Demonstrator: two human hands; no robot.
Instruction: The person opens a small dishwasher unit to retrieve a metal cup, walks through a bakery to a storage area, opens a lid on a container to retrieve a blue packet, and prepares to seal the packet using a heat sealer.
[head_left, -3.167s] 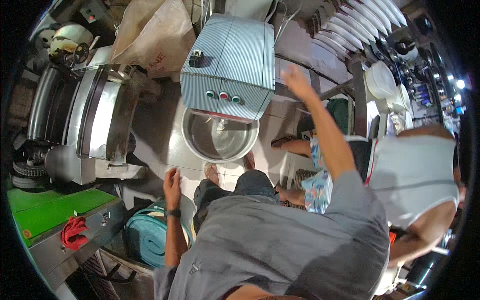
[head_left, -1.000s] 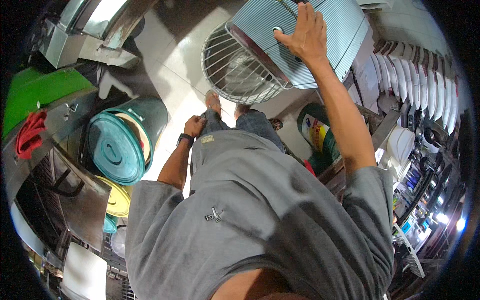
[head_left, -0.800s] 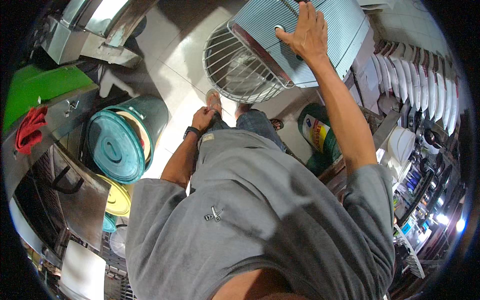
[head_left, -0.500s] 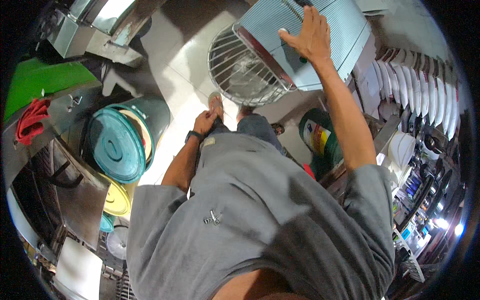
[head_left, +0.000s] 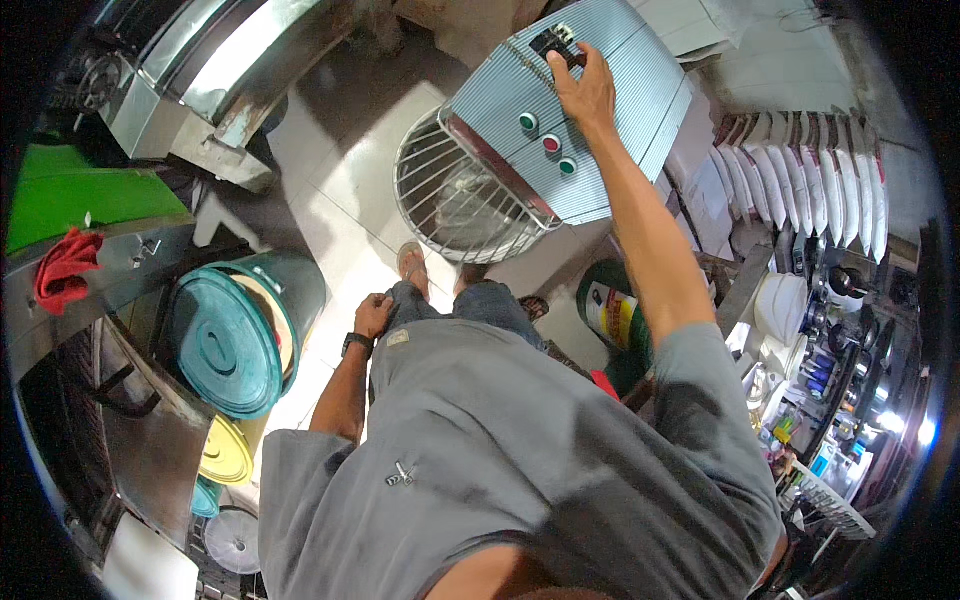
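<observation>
Have right hand (head_left: 588, 95) at black switch (head_left: 553, 40) atop ribbed machine (head_left: 630, 120), thumb and forefinger apart around its near edge; can't tell if clamped. Got left hand (head_left: 372, 315) curled by the shorts (head_left: 500, 305), well apart from machine; can't tell if gripping cloth. Would call done: wire guard (head_left: 422, 177) over bowl (head_left: 487, 190) at machine's front. Would call pending: switch action; can't tell if running. See 3 buttons (head_left: 552, 144) on machine's front, 2 green, 1 red, untouched. Note lidded bin (head_left: 225, 340) left of machine, white packs (head_left: 810, 180) right. Count guard as blocking bowl access.
</observation>
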